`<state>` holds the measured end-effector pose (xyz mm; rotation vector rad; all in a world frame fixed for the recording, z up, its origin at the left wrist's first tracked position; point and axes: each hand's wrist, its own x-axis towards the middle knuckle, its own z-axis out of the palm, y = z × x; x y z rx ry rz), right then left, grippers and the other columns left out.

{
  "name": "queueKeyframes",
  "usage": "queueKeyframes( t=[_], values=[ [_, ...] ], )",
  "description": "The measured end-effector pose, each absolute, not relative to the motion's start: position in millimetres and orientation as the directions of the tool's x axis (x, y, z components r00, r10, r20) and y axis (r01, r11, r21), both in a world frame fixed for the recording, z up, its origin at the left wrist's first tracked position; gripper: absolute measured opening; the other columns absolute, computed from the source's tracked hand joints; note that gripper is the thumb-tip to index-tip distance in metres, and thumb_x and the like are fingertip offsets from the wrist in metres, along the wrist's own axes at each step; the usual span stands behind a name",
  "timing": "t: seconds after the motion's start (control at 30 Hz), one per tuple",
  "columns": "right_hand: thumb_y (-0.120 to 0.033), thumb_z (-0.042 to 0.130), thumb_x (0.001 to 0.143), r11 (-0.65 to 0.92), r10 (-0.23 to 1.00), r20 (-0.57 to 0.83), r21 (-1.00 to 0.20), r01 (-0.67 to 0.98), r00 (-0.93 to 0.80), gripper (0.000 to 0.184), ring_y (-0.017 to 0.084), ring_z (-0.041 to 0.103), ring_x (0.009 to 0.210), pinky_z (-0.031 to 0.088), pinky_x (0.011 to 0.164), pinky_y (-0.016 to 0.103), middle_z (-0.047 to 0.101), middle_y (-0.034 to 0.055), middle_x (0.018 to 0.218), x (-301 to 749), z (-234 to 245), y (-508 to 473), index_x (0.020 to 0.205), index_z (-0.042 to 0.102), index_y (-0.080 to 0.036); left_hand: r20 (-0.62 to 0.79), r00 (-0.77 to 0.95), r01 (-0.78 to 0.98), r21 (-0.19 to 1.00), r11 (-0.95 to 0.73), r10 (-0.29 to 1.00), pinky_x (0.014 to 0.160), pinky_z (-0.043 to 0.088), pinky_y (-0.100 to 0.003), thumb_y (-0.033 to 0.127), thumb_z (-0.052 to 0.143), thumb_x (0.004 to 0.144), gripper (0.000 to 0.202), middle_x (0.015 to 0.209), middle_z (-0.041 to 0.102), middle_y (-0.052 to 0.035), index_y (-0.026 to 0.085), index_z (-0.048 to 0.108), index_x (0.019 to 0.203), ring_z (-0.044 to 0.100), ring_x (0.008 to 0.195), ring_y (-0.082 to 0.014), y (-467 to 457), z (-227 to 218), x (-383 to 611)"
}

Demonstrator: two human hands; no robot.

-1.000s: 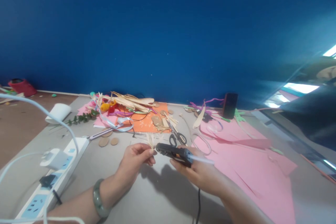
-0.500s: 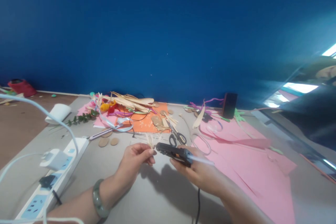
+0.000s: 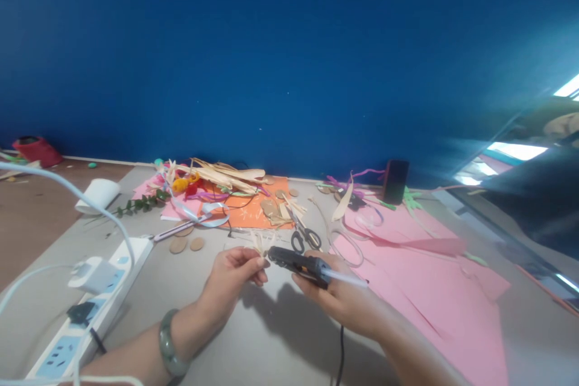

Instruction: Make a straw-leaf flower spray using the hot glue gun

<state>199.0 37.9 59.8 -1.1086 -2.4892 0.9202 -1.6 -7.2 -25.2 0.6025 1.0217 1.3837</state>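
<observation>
My right hand [image 3: 337,292] is wrapped round a black hot glue gun [image 3: 298,264], with a pale glue stick jutting from its back end and a black cord hanging below. Pinched between the thumb and fingers of my left hand [image 3: 239,268] is a small piece of pale corn husk [image 3: 259,242], its strips fanned upward. The gun's nozzle end is right beside the husk; whether they touch I cannot tell. Just beyond the gun lie black-handled scissors [image 3: 305,239], blades pointing away.
A white power strip [image 3: 102,307] with plugs and cables runs along the left. Dried husks [image 3: 226,175] lie over orange paper [image 3: 246,211] at the back. Pink sheets [image 3: 425,289] cover the right side, near a dark upright box [image 3: 395,182]. Wooden discs [image 3: 178,245] lie left of centre.
Almost nothing differs. The husk strips at my left fingertips appear slightly more spread, and both hands keep their places.
</observation>
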Motion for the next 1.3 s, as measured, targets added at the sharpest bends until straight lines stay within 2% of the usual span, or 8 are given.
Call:
queueKeyframes(
  t=[0.17,0.5,0.77,1.3],
  values=[
    [-0.038,0.047,0.095,0.501,0.752,-0.005,-0.646,0.576,-0.659,0.027,0.014,0.053,0.063,0.04,0.059,0.024,0.056,-0.0009,0.068,200,60,40,0.075,0.053,-0.02,-0.214,-0.108,-0.5,0.856,0.134,0.971,0.05,0.047,-0.018,0.027,0.081,0.069,0.017,0.055,0.07,-0.0028,0.013,0.07,0.071,0.06,0.047,-0.0095,-7,-26,-2],
    [-0.036,0.048,0.095,0.511,0.728,-0.032,-0.641,0.574,-0.684,0.023,0.015,0.054,0.067,0.039,0.06,0.025,0.059,-0.0005,0.073,200,57,38,0.081,0.055,-0.02,-0.209,-0.112,-0.498,0.857,0.128,0.971,0.049,0.047,-0.018,0.026,0.08,0.07,0.017,0.052,0.069,-0.002,0.013,0.069,0.071,0.06,0.046,-0.0096,-7,-28,-2],
    [-0.037,0.047,0.095,0.482,0.75,-0.033,-0.657,0.579,-0.661,0.027,0.014,0.053,0.065,0.039,0.059,0.024,0.057,-0.0007,0.071,200,62,38,0.075,0.051,-0.02,-0.218,-0.119,-0.5,0.856,0.131,0.969,0.048,0.047,-0.018,0.027,0.081,0.068,0.018,0.053,0.07,-0.0025,0.013,0.069,0.07,0.06,0.046,-0.0098,-6,-28,-1],
    [-0.038,0.047,0.095,0.506,0.755,-0.009,-0.629,0.591,-0.656,0.027,0.014,0.054,0.063,0.041,0.058,0.024,0.057,-0.0007,0.069,200,58,38,0.076,0.054,-0.02,-0.243,-0.137,-0.505,0.851,0.144,0.96,0.048,0.047,-0.019,0.031,0.083,0.063,0.023,0.051,0.069,-0.003,0.013,0.069,0.069,0.06,0.045,-0.0103,-5,-21,-1]
  ],
)
